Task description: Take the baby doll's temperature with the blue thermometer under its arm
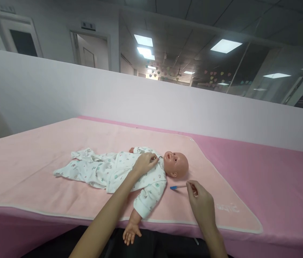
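A baby doll [177, 165] lies on its back on a peach mat [41, 150], its head to the right. It wears a white printed outfit [119, 161]. My left hand [145, 163] rests over the doll's upper chest near the collar, fingers curled together; what they pinch, if anything, is hidden. Between the fingertips of my right hand [198, 197] is a thin pale stick with a blue head [173, 187]. The blue head points left, beside the doll's shoulder and just below its head, apart from both. One doll hand [132, 232] hangs over the near edge.
A pink cover [280, 172] spreads under the mat and out to the right. Behind the table runs a low white wall [167, 104], with glass above it. Doorways [92, 50] and ceiling lights show farther back.
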Demonstrator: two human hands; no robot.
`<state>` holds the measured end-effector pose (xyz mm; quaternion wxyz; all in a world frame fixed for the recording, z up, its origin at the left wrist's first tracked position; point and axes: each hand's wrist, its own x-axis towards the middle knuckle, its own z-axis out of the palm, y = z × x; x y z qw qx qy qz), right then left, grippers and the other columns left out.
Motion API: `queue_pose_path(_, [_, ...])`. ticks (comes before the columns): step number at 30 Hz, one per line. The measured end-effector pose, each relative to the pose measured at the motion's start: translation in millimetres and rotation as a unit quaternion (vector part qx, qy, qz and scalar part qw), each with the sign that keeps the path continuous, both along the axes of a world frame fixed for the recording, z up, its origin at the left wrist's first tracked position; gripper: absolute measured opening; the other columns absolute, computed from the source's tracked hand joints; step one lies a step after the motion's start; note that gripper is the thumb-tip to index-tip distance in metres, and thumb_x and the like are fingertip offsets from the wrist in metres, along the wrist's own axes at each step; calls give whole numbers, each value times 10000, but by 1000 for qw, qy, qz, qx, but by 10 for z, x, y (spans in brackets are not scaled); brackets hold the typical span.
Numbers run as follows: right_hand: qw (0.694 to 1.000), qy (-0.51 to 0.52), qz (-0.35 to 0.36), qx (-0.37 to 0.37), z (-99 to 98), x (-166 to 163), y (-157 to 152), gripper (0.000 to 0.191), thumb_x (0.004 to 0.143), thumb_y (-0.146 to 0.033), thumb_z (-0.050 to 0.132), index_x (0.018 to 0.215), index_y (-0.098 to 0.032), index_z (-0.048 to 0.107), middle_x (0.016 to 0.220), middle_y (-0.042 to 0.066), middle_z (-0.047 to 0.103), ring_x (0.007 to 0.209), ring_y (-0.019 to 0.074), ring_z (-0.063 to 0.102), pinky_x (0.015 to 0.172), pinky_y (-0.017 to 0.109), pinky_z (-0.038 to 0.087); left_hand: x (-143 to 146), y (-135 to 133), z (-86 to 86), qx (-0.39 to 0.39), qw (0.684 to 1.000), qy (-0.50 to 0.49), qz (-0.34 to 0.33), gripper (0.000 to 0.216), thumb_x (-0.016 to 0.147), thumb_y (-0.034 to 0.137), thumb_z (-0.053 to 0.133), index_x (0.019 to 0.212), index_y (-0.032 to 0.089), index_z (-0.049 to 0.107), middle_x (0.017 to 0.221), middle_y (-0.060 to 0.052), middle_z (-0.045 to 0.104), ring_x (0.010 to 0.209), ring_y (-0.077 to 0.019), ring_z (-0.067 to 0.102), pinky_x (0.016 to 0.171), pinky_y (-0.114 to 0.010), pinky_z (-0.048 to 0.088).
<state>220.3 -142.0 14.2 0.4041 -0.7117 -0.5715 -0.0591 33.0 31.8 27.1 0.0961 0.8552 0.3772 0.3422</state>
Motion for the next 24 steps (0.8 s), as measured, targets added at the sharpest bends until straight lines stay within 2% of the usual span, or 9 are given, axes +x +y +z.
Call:
queue_pose_path(3, [998,45,51,-18,82,-66,190,329,830,-421,391,694,-195,589,629,34,645,566,156,581,515,222,366,5,-22,-7,20,1000,15,-3,271,817,360,415,803,185,620,771,-42,615,769,-174,548,718,-273,374])
queue_pose_path(8, [980,107,129,-105,-147,-156,360,372,826,-431,390,601,-191,564,614,44,653,589,171,603,511,224,367,8,-37,-64,65,997,36,20,254,836,332,397,797,183,598,784,-51,598,776,-176,541,712,-282,374])
queue_pose_path(10, [977,116,145,-109,-135,-163,371,359,822,-416,399,607,-183,568,618,44,647,606,171,601,516,226,375,10,-54,-79,85,995,36,38,246,843,313,390,792,179,590,788,-55,596,778,-177,536,718,-289,371])
queue_pose_path(12, [967,108,196,-120,70,-114,385,362,814,-417,421,596,-175,579,588,33,624,571,156,573,502,228,375,11,-73,-84,98,993,34,48,242,848,296,382,784,178,583,786,-55,595,764,-174,530,719,-293,369])
queue_pose_path(15, [936,135,307,-111,680,62,457,350,803,-449,453,689,-178,643,603,17,619,521,126,536,483,231,400,6,-87,-79,99,993,33,48,247,854,286,369,774,178,577,782,-50,594,744,-168,523,699,-290,369])
queue_pose_path(16, [930,163,322,-66,898,124,498,344,800,-458,464,735,-182,658,634,23,633,537,125,548,492,236,420,3,-87,-79,97,994,33,47,249,854,285,368,774,178,577,782,-49,594,743,-168,523,696,-289,370])
queue_pose_path(18, [914,184,352,81,1241,199,605,374,832,-470,413,781,-197,663,670,34,648,574,124,565,499,235,438,-3,-83,-80,92,994,31,48,248,852,283,369,782,179,582,784,-50,591,749,-167,524,701,-289,371])
queue_pose_path(20, [901,163,373,152,1389,174,731,431,854,-492,357,818,-186,658,767,34,655,635,116,579,529,224,456,-7,-82,-83,89,994,26,50,250,851,287,370,788,181,587,783,-49,587,749,-167,523,701,-288,371])
queue_pose_path(24, [907,100,396,106,1273,-44,910,365,868,-437,409,1011,-148,580,1081,34,554,874,141,564,784,288,479,-7,-94,-81,77,995,20,57,252,846,296,376,776,184,591,770,-47,580,727,-162,519,681,-282,368])
